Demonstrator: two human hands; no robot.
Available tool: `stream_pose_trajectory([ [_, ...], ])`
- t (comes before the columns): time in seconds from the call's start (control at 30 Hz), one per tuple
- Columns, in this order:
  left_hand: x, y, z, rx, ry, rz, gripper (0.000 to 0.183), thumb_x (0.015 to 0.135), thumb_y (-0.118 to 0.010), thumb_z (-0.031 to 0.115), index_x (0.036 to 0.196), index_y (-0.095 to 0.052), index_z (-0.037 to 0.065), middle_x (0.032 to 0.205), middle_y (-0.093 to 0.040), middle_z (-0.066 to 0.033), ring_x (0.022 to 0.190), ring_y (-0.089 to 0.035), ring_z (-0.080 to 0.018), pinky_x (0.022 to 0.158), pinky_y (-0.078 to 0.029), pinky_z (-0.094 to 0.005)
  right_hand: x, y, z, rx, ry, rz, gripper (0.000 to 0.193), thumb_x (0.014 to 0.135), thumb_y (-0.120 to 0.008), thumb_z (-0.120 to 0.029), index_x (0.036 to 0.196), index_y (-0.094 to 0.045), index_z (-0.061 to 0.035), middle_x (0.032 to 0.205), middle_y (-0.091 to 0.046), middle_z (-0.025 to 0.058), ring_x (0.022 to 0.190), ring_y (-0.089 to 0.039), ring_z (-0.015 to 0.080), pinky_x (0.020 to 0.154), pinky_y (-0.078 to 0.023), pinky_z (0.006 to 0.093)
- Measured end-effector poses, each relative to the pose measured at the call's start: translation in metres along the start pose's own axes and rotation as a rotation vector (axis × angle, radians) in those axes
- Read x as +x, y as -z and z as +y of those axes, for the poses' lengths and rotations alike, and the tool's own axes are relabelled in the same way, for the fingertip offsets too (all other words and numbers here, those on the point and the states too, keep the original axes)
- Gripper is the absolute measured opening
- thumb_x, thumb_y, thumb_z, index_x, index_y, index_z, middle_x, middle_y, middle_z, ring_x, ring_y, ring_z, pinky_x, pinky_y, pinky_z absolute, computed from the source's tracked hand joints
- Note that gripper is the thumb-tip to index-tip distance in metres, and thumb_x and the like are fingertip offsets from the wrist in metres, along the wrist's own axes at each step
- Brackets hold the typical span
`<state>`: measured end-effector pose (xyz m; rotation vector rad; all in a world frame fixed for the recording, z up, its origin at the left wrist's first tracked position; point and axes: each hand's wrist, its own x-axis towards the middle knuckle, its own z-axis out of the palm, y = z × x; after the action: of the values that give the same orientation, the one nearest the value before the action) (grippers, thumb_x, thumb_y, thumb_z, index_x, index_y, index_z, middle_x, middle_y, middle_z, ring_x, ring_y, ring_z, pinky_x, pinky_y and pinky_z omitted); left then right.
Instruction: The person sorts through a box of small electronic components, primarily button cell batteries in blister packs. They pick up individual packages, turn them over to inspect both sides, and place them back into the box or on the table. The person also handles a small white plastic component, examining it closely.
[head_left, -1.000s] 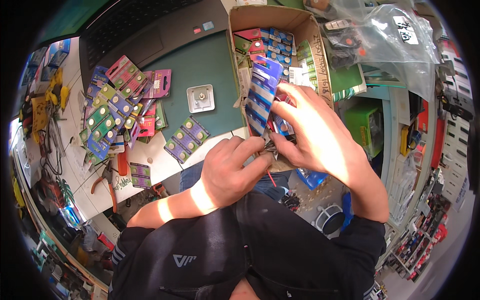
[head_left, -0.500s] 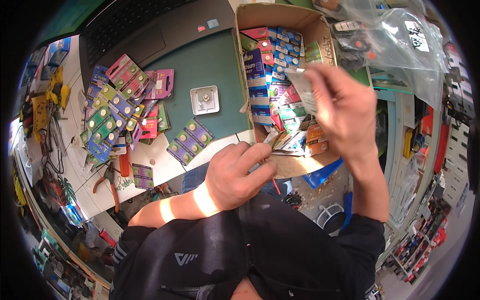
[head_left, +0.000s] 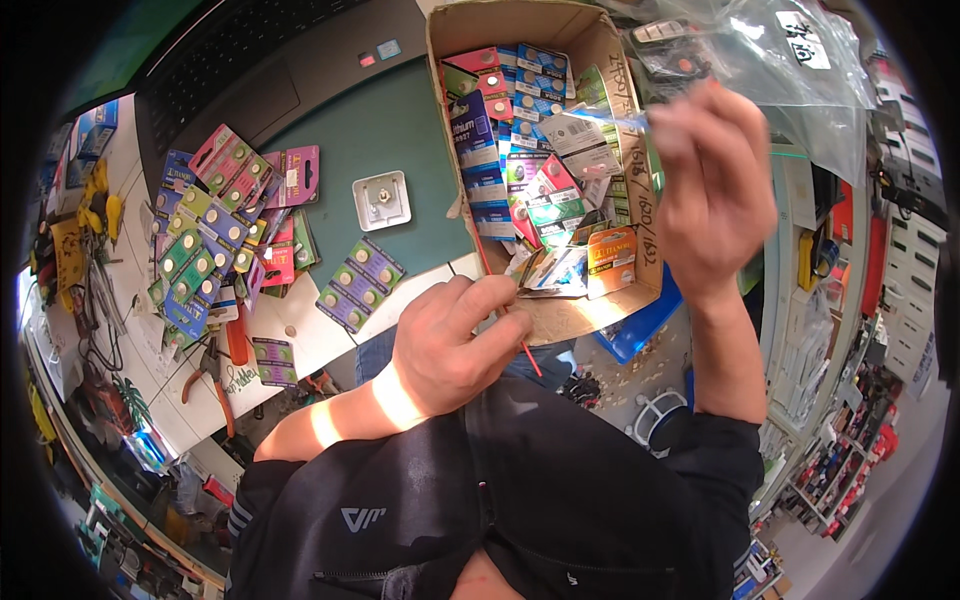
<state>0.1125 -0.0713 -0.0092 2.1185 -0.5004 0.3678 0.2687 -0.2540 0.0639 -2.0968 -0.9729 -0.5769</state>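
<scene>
My left hand is curled tight on the near left corner of the cardboard box, over a thin red strip. My right hand blurs by the box's right wall; I can't tell whether it grips anything. Button-cell cards lie heaped inside the box, which juts past the tabletop. A laptop and clear plastic bags crowd it; a white tray and a card pile sit leftward.

From my end I see: box matt brn cardbd; batt. cards glossy ptd stock w/ shiny metal cells; dish smooth wht plastic; bag clear, shiny, crinkly plastic; jacket matt blk cloth.
</scene>
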Motion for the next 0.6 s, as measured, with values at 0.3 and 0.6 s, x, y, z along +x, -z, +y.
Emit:
stream_pose_trajectory([
  [0.3, 0.002, 0.001, 0.004, -0.022, 0.048, -0.031, 0.034, 0.053, -0.073, -0.005, 0.084, -0.063, 0.006, 0.092, -0.055, -0.0087, 0.066, -0.057, -0.0216, 0.055, -0.046, -0.0315, -0.056, 0.011, 0.007, 0.192, 0.165, -0.149, 0.037, 0.067, -0.078, 0.002, 0.103, -0.068, 0.0034, 0.111, -0.060, 0.0139, 0.088, -0.069, 0.0283, 0.073, -0.061, 0.0348],
  [0.6, 0.004, 0.001, 0.007, -0.035, 0.049, -0.010, 0.033, 0.054, -0.073, -0.006, 0.084, -0.063, 0.005, 0.093, -0.054, -0.0094, 0.068, -0.057, -0.0219, 0.057, -0.047, -0.0319, -0.065, 0.017, 0.008, 0.148, 0.088, -0.160, 0.041, 0.067, -0.079, 0.005, 0.105, -0.066, 0.0015, 0.114, -0.059, 0.0147, 0.089, -0.068, 0.0274, 0.071, -0.060, 0.0335],
])
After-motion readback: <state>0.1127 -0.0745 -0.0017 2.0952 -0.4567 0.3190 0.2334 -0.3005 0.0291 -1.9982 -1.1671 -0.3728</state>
